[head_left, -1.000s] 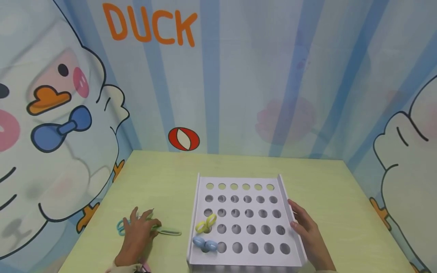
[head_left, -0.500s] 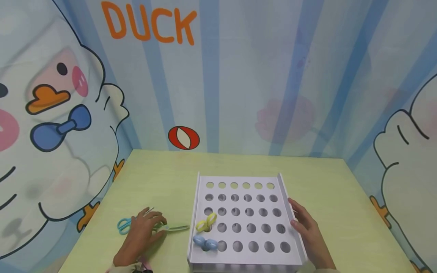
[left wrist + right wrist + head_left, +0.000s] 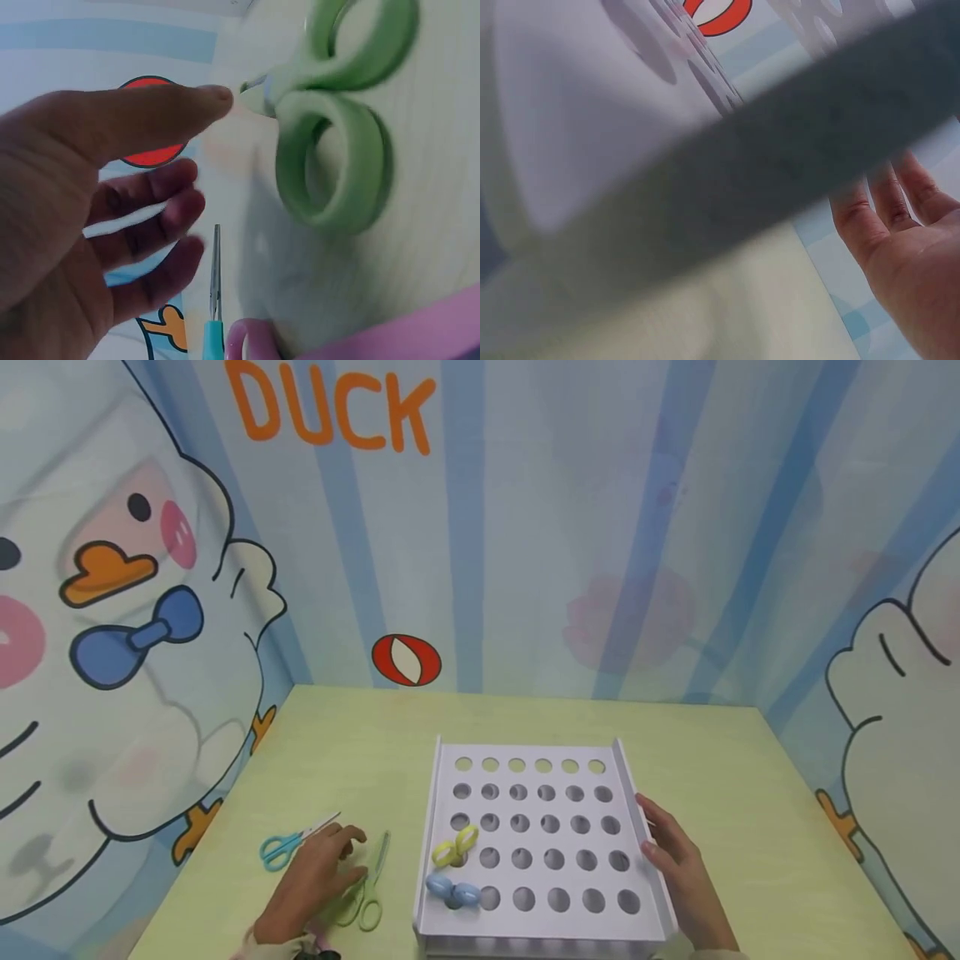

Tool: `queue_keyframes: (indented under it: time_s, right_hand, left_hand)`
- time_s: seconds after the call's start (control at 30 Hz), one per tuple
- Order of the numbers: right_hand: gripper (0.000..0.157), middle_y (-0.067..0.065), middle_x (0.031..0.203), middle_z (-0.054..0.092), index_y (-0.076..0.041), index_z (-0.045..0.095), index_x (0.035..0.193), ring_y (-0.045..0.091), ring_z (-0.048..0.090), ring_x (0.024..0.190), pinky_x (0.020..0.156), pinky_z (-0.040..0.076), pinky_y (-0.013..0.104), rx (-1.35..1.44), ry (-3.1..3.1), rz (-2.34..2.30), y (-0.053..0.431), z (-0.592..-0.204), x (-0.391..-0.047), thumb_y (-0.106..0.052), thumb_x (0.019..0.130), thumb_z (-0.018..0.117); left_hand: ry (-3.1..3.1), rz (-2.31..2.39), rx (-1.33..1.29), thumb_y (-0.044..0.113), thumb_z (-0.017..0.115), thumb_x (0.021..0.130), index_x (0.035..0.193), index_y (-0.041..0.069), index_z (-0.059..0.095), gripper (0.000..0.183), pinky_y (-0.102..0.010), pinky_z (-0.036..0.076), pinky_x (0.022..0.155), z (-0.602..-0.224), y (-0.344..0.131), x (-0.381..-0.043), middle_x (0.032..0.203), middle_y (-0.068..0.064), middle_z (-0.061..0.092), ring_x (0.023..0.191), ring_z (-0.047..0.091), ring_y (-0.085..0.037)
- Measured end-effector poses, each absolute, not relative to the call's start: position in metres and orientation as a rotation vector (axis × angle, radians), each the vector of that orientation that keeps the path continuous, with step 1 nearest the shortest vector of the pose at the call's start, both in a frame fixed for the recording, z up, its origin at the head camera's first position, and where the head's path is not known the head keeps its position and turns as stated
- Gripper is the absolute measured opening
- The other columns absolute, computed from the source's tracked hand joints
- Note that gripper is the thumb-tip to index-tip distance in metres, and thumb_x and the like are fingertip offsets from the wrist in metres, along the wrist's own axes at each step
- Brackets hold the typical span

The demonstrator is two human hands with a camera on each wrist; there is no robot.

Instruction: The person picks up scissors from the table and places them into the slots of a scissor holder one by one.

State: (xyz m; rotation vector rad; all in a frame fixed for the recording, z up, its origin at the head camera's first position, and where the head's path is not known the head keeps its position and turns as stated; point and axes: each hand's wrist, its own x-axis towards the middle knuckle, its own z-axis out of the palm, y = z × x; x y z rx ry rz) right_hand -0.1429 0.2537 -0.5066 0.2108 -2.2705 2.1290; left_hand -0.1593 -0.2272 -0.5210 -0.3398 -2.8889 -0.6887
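Above the table, my left hand (image 3: 318, 872) is spread with loosely bent fingers and holds nothing. Just right of it lie the green scissors (image 3: 370, 906), blades pointing away; in the left wrist view their green handle loops (image 3: 337, 169) are apart from the thumb tip. Blue scissors (image 3: 279, 852) lie left of the hand, partly hidden by it. A white rack (image 3: 540, 922) with rows of round holes stands right of centre. My right hand (image 3: 684, 872) rests against its right side wall, fingers fairly straight in the right wrist view.
On the rack's left column sit a yellow bow-shaped piece (image 3: 456, 846) and a blue bow-shaped piece (image 3: 453, 891). A pink handle loop (image 3: 253, 339) shows low in the left wrist view. A duck-printed cloth (image 3: 525, 527) stands behind the table (image 3: 360, 718).
The green scissors have swung from pointing right, toward the rack, to pointing away. My left hand has come off them and shifted slightly, uncovering more of the blue scissors. My right hand stays put.
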Motion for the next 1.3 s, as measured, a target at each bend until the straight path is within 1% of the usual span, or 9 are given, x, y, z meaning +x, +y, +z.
queue_keyframes:
  time_s: [0.13,0.33,0.43,0.57,0.7,0.87,1.0,1.13,1.3]
  right_hand:
    - [0.054,-0.017,0.139,0.053,-0.013,0.034,0.156,0.000,0.060,0.115,0.086,0.058,0.028,0.231,-2.272,2.132,0.254,-0.506,-0.143,-0.008,0.103,0.045]
    - [0.054,-0.017,0.140,0.053,-0.013,0.033,0.156,-0.001,0.059,0.116,0.086,0.058,0.027,0.279,-2.255,2.143,0.255,-0.507,-0.143,-0.007,0.104,0.044]
    - [0.054,-0.017,0.140,0.053,-0.012,0.033,0.156,-0.001,0.059,0.116,0.086,0.058,0.026,0.270,-2.250,2.143,0.255,-0.508,-0.143,-0.007,0.104,0.044]
    - [0.054,-0.016,0.140,0.053,-0.012,0.033,0.156,0.000,0.060,0.116,0.086,0.058,0.027,0.281,-2.239,2.158,0.254,-0.508,-0.143,-0.006,0.103,0.044]
    - [0.054,-0.015,0.138,0.056,-0.011,0.033,0.156,0.001,0.061,0.114,0.085,0.059,0.028,0.268,-2.234,2.162,0.254,-0.509,-0.142,-0.005,0.103,0.044]
    - [0.054,-0.015,0.136,0.056,-0.011,0.034,0.155,0.001,0.061,0.113,0.085,0.059,0.029,0.231,-2.252,2.144,0.254,-0.506,-0.143,-0.007,0.103,0.044]
    - [0.053,-0.016,0.137,0.055,-0.012,0.035,0.155,0.001,0.061,0.113,0.085,0.059,0.027,0.227,-2.258,2.128,0.254,-0.505,-0.143,-0.008,0.103,0.045]
    - [0.053,-0.016,0.138,0.054,-0.012,0.035,0.155,0.000,0.060,0.114,0.086,0.058,0.026,0.219,-2.258,2.125,0.253,-0.506,-0.143,-0.008,0.103,0.045]
    - [0.054,-0.015,0.138,0.055,-0.011,0.034,0.155,0.001,0.061,0.114,0.086,0.059,0.028,0.231,-2.238,2.155,0.254,-0.509,-0.144,-0.006,0.103,0.044]
  left_hand:
    - [-2.943,-0.595,-0.287,0.004,0.079,0.077,0.093,0.015,0.071,0.020,-0.029,0.046,0.064,-0.524,-0.225,-0.157,0.080,0.001,0.062,0.074,0.058,-0.013]
    - [-2.913,-0.505,-0.462,-0.016,0.070,0.071,0.092,0.024,0.078,0.046,-0.025,0.043,0.068,-0.533,-0.220,-0.158,0.083,0.005,0.057,0.079,0.047,-0.011]
    - [-2.905,-0.465,-0.521,-0.012,0.079,0.069,0.088,0.027,0.079,0.044,-0.025,0.042,0.069,-0.535,-0.217,-0.159,0.087,0.004,0.054,0.080,0.039,-0.012]
    - [-2.875,-0.422,-0.587,-0.002,0.090,0.061,0.087,0.030,0.079,0.042,-0.029,0.045,0.071,-0.535,-0.215,-0.160,0.098,-0.003,0.059,0.087,0.045,-0.017]
    - [-2.845,-0.391,-0.654,-0.002,0.090,0.060,0.084,0.031,0.079,0.042,-0.034,0.048,0.070,-0.535,-0.214,-0.160,0.107,-0.010,0.062,0.095,0.052,-0.026]
    - [-2.828,-0.406,-0.673,-0.002,0.088,0.061,0.077,0.030,0.077,0.038,-0.036,0.048,0.068,-0.534,-0.212,-0.161,0.108,-0.010,0.063,0.097,0.053,-0.029]
    - [-2.826,-0.439,-0.672,-0.004,0.087,0.059,0.072,0.029,0.073,0.038,-0.043,0.047,0.071,-0.536,-0.210,-0.162,0.111,-0.012,0.062,0.105,0.052,-0.035]
    - [-2.848,-0.437,-0.681,-0.004,0.086,0.059,0.069,0.031,0.068,0.041,-0.050,0.044,0.077,-0.535,-0.210,-0.163,0.112,-0.009,0.062,0.112,0.049,-0.039]
    - [-2.892,-0.484,-0.717,-0.002,0.090,0.057,0.070,0.029,0.064,0.042,-0.052,0.036,0.080,-0.528,-0.214,-0.165,0.097,0.005,0.064,0.111,0.049,-0.034]
